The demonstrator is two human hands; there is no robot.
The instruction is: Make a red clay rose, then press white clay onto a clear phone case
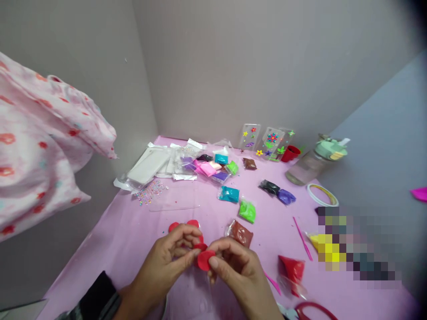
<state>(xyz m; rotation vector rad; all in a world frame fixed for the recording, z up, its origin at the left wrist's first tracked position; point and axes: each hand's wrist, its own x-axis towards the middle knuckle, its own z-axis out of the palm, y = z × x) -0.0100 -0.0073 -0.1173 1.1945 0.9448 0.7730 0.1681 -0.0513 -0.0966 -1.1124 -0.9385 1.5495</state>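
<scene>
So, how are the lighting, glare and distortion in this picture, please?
Head view: light soft and even, without hard shadows; small glints on the brown packet near the right hand; dark corners at right; blocky pixels partly cover the yellow packet; the bottle leans outward, perhaps from wide-angle distortion.

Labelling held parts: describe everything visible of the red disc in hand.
The red disc is bright, roughly round and smooth, like soft clay. Its broad face shows, held above the pink tabletop. The right hand pinches its right edge; the left hand is at its upper left, contact unclear. More red material shows behind it; whether joined, I can't tell.
</scene>
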